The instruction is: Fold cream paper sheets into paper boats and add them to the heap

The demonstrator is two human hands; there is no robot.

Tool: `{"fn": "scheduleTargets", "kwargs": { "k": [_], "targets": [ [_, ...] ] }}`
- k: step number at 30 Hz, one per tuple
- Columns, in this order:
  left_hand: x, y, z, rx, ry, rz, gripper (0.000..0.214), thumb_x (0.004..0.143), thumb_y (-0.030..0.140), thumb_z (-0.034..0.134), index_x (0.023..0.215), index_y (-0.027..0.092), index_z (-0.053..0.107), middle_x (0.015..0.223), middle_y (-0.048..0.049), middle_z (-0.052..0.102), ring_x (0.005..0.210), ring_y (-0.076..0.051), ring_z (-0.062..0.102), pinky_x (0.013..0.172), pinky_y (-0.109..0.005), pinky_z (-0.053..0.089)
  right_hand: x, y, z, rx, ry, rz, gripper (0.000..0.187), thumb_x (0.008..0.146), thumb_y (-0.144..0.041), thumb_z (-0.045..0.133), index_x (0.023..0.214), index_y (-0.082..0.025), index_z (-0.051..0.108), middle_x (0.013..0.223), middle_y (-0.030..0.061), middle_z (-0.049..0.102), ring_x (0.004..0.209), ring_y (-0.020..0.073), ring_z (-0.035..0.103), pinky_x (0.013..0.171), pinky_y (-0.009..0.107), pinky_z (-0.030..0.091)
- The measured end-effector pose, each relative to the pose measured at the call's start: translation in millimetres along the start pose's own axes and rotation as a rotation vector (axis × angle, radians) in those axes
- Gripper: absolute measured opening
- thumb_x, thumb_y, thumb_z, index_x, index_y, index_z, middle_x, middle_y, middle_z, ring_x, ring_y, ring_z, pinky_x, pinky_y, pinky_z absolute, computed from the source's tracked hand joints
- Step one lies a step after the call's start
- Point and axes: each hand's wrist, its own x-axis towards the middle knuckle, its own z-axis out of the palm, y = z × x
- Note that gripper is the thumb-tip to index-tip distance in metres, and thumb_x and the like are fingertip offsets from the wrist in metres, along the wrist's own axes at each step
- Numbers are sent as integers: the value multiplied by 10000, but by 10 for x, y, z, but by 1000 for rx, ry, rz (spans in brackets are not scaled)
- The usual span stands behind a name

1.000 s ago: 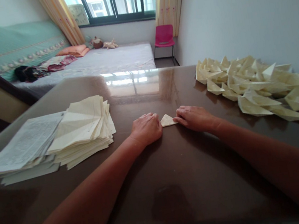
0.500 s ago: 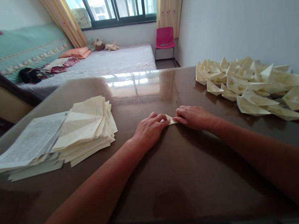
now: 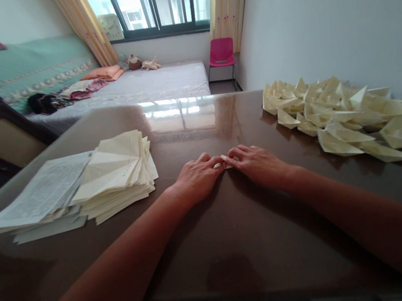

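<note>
In the middle of the brown tabletop, a small folded piece of cream paper lies mostly hidden under my fingers. My left hand grips its left side, fingers bent and pressed together. From the other side my right hand closes on the same paper, its thumb and fingertips almost touching those of the left. Only a small pale bit of the paper shows between the two hands, so its full shape cannot be seen.
A stack of cream sheets lies left of my hands, beside printed white sheets. Many folded paper boats are heaped along the wall at right. Beyond the table stand a bed and a pink chair.
My right hand has moved left along the folded paper, up against my left hand, covering more of it. The left hand stays nearly in place.
</note>
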Motion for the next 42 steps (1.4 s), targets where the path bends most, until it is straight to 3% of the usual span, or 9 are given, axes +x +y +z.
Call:
{"fn": "scheduleTargets", "kwargs": {
  "k": [4, 11, 15, 20, 28, 33, 37, 42],
  "targets": [
    [-5, 55, -19, 24, -23, 4, 388, 958, 222, 367, 1333, 271, 451, 1305, -41, 552, 1093, -198, 483, 819, -296, 467, 0, -153, 0, -139, -39, 54, 428, 955, -183, 368, 1376, -142, 428, 1176, 140, 569, 1076, 261, 479, 783, 340, 389],
    [-39, 172, -42, 119, -56, -11, 418, 934, 157, 366, 1344, 144, 452, 1383, -91, 492, 1110, -228, 487, 723, -311, 479, 3, -181, 9, -204, -65, 70, 439, 958, -160, 315, 1380, -87, 408, 1217, 167, 553, 1080, 269, 467, 739, 355, 391],
    [-44, 204, -69, 155, -99, -41, 384, 922, 125, 379, 1280, 102, 513, 1274, -144, 559, 1094, -244, 506, 662, -306, 468, -74, -282, -64, -239, -120, 106, 412, 922, -89, 318, 1287, -43, 505, 1157, 193, 582, 1021, 283, 494, 705, 388, 385],
    [-39, 214, -107, 160, -123, -53, 329, 908, 109, 412, 1193, 80, 575, 1150, -177, 601, 1048, -259, 530, 629, -307, 458, -123, -384, -136, -253, -194, 147, 364, 895, -63, 335, 1098, -70, 637, 1137, 226, 590, 971, 288, 520, 686, 390, 381],
    [-35, 218, -150, 140, -164, -59, 259, 879, 103, 441, 958, 127, 686, 1074, -152, 633, 983, -255, 550, 638, -310, 458, -98, -480, -180, -274, -246, 183, 332, 857, -31, 371, 974, -64, 680, 982, 223, 621, 881, 284, 547, 628, 365, 381],
    [-26, 137, -137, 39, -107, -120, 247, 871, 153, 454, 962, 192, 680, 1079, -92, 659, 1004, -226, 554, 682, -295, 464, -49, -287, -180, -181, -158, 197, 266, 888, -86, 405, 967, -113, 657, 962, 166, 637, 891, 261, 581, 651, 340, 388],
    [-29, 55, -105, -7, -6, -187, 247, 897, 251, 407, 970, 228, 642, 1047, -57, 660, 989, -223, 564, 700, -300, 472, 15, -54, -123, -26, -47, 232, 284, 964, -345, 390, 1034, -194, 620, 1019, 106, 642, 937, 228, 591, 675, 299, 401],
    [-19, 2, -82, -23, 9, -206, 241, 908, 375, 413, 950, 233, 603, 1009, -57, 639, 973, -229, 565, 702, -299, 473, 60, 81, 49, 211, 59, 229, 344, 904, -470, 493, 1152, -245, 573, 1105, 57, 621, 961, 197, 585, 688, 261, 409]
  ]
}}
